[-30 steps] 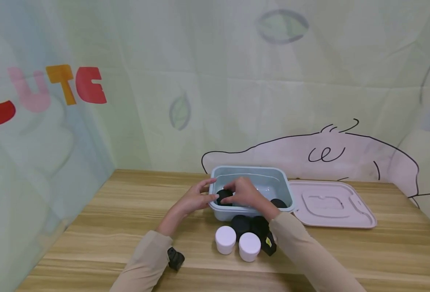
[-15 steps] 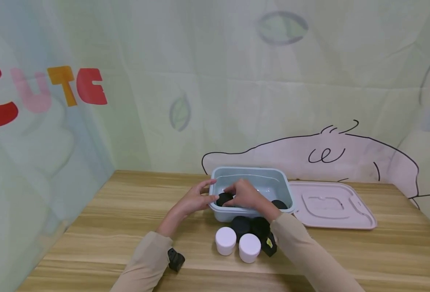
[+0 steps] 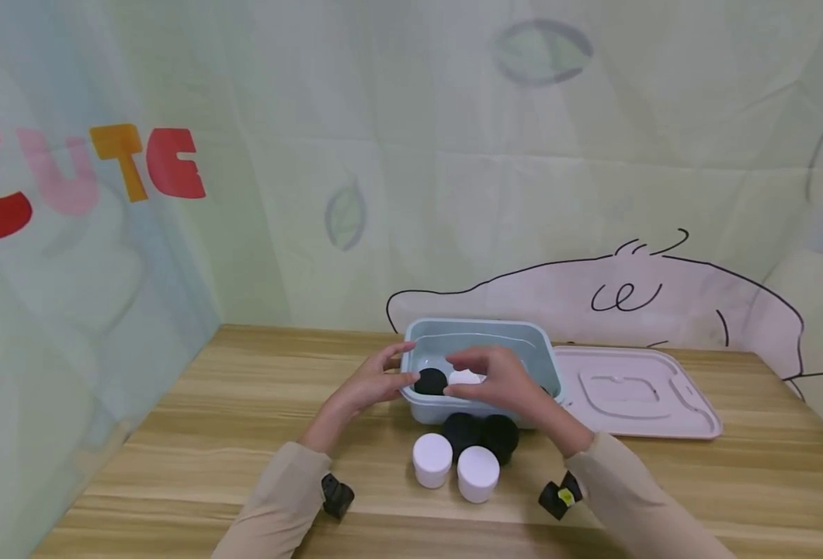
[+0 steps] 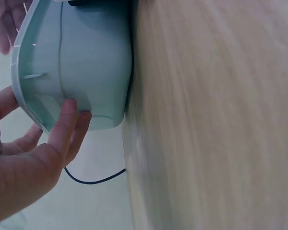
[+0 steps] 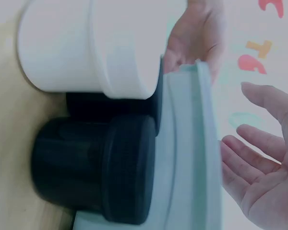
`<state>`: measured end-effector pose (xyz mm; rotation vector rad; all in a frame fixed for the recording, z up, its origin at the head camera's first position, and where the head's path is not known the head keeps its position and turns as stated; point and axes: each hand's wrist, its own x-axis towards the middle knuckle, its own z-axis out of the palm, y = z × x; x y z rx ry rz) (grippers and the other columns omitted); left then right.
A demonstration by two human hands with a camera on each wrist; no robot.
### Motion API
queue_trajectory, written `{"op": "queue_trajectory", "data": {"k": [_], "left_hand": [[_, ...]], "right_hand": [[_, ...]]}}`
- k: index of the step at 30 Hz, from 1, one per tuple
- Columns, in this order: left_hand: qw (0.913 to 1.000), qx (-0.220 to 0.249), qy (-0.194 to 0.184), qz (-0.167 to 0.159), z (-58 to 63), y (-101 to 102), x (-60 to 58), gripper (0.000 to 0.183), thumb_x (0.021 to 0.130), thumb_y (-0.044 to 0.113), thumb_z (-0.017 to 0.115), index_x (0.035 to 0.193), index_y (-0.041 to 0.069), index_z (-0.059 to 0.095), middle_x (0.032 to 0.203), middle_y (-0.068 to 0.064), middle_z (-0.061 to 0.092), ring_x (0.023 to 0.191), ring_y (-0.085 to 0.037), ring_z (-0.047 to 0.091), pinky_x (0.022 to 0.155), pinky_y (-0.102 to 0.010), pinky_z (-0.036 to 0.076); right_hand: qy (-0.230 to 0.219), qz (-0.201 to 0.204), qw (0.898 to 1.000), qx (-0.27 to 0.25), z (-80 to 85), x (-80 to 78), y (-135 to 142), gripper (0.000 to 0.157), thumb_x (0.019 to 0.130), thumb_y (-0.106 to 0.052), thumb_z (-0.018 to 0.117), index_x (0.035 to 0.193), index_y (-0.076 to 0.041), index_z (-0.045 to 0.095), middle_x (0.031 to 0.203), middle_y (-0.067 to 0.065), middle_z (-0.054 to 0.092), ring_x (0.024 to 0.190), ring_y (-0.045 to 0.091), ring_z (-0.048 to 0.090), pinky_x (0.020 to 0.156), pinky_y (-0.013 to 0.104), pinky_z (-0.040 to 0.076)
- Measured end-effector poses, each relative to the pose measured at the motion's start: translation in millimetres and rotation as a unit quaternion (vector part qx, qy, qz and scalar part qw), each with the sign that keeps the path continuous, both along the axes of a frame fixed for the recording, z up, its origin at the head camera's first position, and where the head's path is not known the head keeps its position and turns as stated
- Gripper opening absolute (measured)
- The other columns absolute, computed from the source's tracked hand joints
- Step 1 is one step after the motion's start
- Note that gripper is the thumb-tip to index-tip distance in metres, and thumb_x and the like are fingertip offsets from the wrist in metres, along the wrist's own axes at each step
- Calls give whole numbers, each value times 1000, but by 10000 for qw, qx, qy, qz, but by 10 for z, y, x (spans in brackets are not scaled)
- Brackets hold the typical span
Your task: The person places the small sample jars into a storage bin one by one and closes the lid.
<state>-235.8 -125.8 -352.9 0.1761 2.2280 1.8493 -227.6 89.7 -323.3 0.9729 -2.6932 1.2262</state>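
Note:
My left hand [image 3: 372,378] grips the left end of a light blue plastic box [image 3: 480,326]. In the left wrist view, fingers [image 4: 67,127] press the outer wall of the box below its rim. My right hand [image 3: 498,378] hovers over the front of the box, fingers spread and holding nothing. Inside, a black jar [image 3: 430,381] stands in the left front corner, beside a white jar [image 3: 463,378] partly hidden by the right hand. Another black thing at the right is nearly covered by that hand.
In front of the box stand two white jars [image 3: 477,473] and two black jars [image 3: 499,439], close together. A pink lid [image 3: 638,392] lies on the wooden table [image 3: 258,404] right of the box. A printed cloth [image 3: 453,194] hangs behind the table.
My right hand has let go of the black jar in the left corner and moved right, uncovering the white jar beside it. My left hand has stayed on the box.

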Motion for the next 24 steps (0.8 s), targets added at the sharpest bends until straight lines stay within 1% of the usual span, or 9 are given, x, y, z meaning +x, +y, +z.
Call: {"op": "queue_trajectory", "data": {"k": [4, 6, 9, 14, 17, 20, 24], "left_hand": [[10000, 22, 49, -36, 4, 6, -6, 54, 87, 2, 57, 137, 4, 36, 134, -31, 36, 108, -34, 52, 86, -40, 49], [10000, 50, 47, -42, 2, 9, -9, 55, 87, 2, 57, 137, 3, 36, 133, -31, 36, 108, -34, 52, 86, -40, 49], [10000, 42, 71, -33, -4, 2, -12, 55, 87, 2, 57, 137, 3, 36, 133, -32, 36, 106, -33, 53, 86, -39, 50], [9999, 129, 57, -58, -13, -16, -12, 56, 86, 1, 57, 138, 1, 34, 134, -32, 35, 104, -31, 53, 86, -39, 50], [9998, 172, 55, -100, -14, -11, -16, 57, 86, 1, 56, 138, 0, 33, 134, -33, 35, 104, -30, 53, 86, -39, 50], [9999, 138, 34, -71, -9, -9, -14, 57, 86, 1, 57, 138, 1, 33, 134, -32, 34, 105, -31, 53, 86, -39, 50], [10000, 86, 13, -24, 0, 8, -14, 56, 86, 2, 57, 138, 2, 34, 135, -32, 34, 107, -32, 52, 86, -39, 50]], "right_hand": [[-311, 111, 9978, -580, 30, 138, 132, 42, 75, -13, 74, 110, 6, 62, 107, 20, 63, 99, 30, 60, 88, 39, 48], [-446, 216, 9959, -756, 32, 204, 196, 42, 75, -11, 74, 110, 8, 61, 108, 23, 62, 101, 33, 59, 88, 40, 48], [-636, 338, 9935, -887, 23, 310, 274, 42, 75, -11, 74, 110, 10, 60, 108, 24, 61, 102, 35, 58, 88, 38, 48], [-860, 446, 9910, -926, -34, 485, 357, 45, 74, -13, 75, 109, 10, 60, 107, 23, 62, 102, 36, 58, 88, 31, 48], [-819, 417, 9921, -851, -89, 579, 400, 45, 73, -15, 76, 108, 8, 61, 105, 20, 63, 100, 33, 59, 86, 30, 49], [-766, 435, 9931, -772, -155, 650, 425, 45, 72, -17, 77, 107, 7, 62, 103, 19, 64, 98, 28, 60, 84, 32, 50], [-766, 461, 9937, -676, -245, 712, 449, 47, 71, -19, 78, 107, 6, 63, 104, 18, 64, 97, 18, 61, 83, 33, 51]]}}
